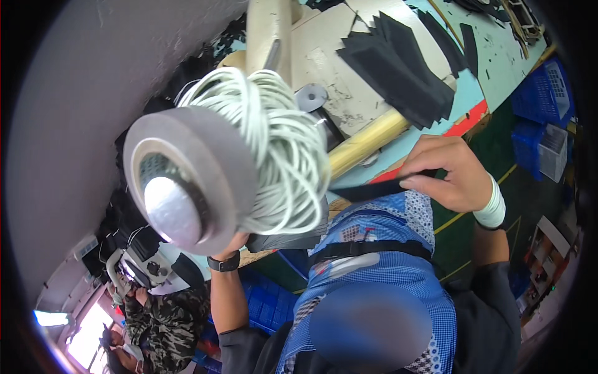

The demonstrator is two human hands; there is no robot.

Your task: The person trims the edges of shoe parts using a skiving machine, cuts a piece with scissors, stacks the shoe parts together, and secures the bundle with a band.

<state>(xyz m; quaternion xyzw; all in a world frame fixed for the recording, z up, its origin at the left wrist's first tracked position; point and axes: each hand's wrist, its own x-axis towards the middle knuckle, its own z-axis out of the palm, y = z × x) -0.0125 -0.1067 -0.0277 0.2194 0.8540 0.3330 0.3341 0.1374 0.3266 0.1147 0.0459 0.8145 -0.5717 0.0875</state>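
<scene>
Right hand (450, 172) pinched closed on black strip (374, 189); strip's far end near cord coil (280, 149), left of right hand. Left hand (234, 245) mostly hidden behind grey roll (221, 165), grip can't tell. Risk: loose cord loops snagging strip.

Cord coils (283, 156) blocking left, room beside right grip (455, 174)

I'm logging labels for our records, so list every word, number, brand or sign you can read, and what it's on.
No text is readable.
Blue apron: small printed patches, too blurred to make out.
Black strip in the right hand: no lettering shows.
</scene>
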